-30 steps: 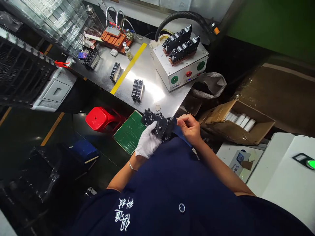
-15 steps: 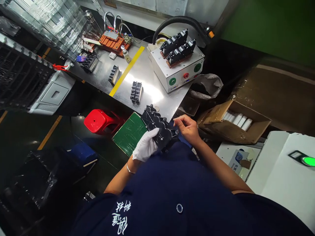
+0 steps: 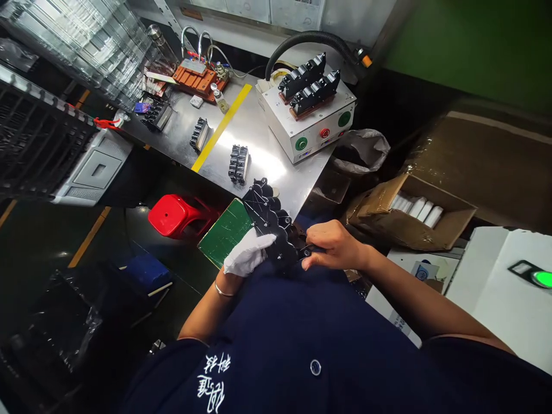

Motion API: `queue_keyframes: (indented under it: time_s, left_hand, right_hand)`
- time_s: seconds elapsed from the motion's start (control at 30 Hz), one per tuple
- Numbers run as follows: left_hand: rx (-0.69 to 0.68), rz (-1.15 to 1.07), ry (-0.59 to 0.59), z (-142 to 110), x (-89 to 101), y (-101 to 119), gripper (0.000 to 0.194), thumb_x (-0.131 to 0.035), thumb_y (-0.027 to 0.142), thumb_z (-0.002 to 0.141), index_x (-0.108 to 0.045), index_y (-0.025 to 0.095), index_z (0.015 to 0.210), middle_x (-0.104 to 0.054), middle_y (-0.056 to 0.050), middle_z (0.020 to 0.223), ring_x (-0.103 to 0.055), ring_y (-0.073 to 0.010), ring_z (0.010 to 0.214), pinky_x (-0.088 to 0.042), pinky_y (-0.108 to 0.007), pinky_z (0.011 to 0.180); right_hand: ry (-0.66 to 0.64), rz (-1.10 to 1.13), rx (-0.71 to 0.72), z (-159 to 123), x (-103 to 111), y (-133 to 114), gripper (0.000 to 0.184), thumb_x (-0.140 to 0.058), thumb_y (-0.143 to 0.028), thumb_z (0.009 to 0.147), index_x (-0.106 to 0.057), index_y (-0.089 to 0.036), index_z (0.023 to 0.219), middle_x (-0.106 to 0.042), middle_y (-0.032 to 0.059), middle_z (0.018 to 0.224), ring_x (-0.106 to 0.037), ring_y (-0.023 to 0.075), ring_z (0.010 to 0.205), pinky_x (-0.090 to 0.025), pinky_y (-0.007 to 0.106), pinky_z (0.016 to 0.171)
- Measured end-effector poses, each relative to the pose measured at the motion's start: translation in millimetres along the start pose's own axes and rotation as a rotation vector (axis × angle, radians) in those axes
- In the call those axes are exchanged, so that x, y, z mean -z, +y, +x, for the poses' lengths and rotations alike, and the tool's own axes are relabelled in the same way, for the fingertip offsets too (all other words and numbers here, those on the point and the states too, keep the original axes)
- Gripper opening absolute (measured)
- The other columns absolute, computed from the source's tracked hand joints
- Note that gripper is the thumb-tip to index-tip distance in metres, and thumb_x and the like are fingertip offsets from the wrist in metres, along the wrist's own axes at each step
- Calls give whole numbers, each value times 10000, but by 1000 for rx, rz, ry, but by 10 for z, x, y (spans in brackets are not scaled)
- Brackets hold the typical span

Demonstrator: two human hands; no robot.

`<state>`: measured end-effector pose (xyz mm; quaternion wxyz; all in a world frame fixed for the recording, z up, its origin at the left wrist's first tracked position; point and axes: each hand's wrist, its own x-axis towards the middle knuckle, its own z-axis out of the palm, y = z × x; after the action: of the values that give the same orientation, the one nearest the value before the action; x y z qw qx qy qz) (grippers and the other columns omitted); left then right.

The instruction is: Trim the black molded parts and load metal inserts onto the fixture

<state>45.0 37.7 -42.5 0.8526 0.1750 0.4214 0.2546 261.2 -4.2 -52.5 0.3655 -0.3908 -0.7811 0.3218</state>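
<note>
My left hand [image 3: 245, 253], in a white glove, grips a black moulded plastic housing [image 3: 269, 215] with rounded lobes and small pegs, its thumb lying over the flat face. The bare right hand [image 3: 332, 244] is closed at the lower right end of the housing, fingers curled around that end; whatever may lie under those fingers is hidden. Beyond the housing, a pair of black ribbed parts [image 3: 238, 164] stands on the metal table [image 3: 271, 155]. Partly behind the housing lies a small pale piece [image 3: 276, 192] by the table edge.
A white control box [image 3: 308, 129] bears two black housings [image 3: 314, 92] on its top. An orange fixture [image 3: 196, 77] stands at the back left. Below the table are a red stool [image 3: 168, 215] and a green board [image 3: 226, 233]. An open carton [image 3: 452, 213] is at right.
The left hand has shifted down and left with the housing, turning its face more into view. My right hand, pinched and apart before, has come to the housing's lower right end.
</note>
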Motion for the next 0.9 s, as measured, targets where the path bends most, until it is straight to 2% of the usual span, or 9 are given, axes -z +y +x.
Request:
queue_keyframes:
  time_s: [0.2, 0.33, 0.43, 0.53, 0.6, 0.77, 0.9]
  left_hand:
    - [-2, -111, -31, 32, 10, -58, 278, -725, 114, 746, -669, 128, 1018, -734, -67, 923, -712, -176, 805, -589, -261, 730]
    - [11, -203, 17, 49, -40, -123, 158, -628, 105, 836, -665, 99, 990, -742, -89, 936, -720, -173, 806, -592, -265, 756]
    - [75, -252, 76, 40, -117, -150, 180, -537, 142, 908, -662, 71, 1017, -744, -114, 939, -724, -201, 877, -575, -332, 880]
    - [119, -315, 77, 24, -181, -151, 257, -456, 187, 960, -658, 52, 1046, -744, -129, 953, -713, -219, 962, -531, -384, 982]
    - [107, -321, 60, 17, -197, -144, 272, -446, 202, 968, -655, 58, 1066, -746, -127, 968, -707, -227, 991, -522, -404, 996]
    - [134, -332, 66, 26, -153, -162, 292, -447, 222, 971, -650, 42, 1078, -743, -146, 991, -699, -250, 1021, -512, -434, 1008]
    - [140, -364, 23, 28, -108, -221, 293, -486, 261, 960, -641, 89, 1139, -738, -124, 1047, -688, -248, 1050, -507, -438, 1013]
  right_hand:
    - [100, -75, -71, -1, -2, 72, 476, -528, -624, 873, -532, -224, 615, -507, -5, 540, -460, 127, 512, -323, 278, 513]
    - [130, -105, -98, 30, 8, 98, 505, -476, -643, 890, -534, -221, 619, -503, 0, 561, -449, 129, 528, -321, 285, 524]
    - [114, -136, -92, 55, 26, 102, 532, -478, -603, 910, -451, -219, 542, -453, -9, 523, -413, 121, 509, -284, 289, 508]
    - [178, -146, -104, 76, 32, 106, 500, -480, -616, 903, -496, -221, 597, -483, -4, 558, -435, 127, 533, -308, 287, 529]
    - [209, -141, -126, 86, 26, 109, 497, -456, -638, 903, -528, -222, 641, -496, 1, 584, -443, 132, 550, -323, 287, 546]
    - [149, -173, -140, 98, -2, 118, 558, -423, -641, 914, -444, -220, 549, -431, -4, 543, -388, 131, 528, -272, 299, 528]
    - [186, -175, -163, 112, -9, 106, 548, -408, -665, 906, -476, -223, 588, -456, 4, 565, -413, 138, 550, -305, 295, 547]
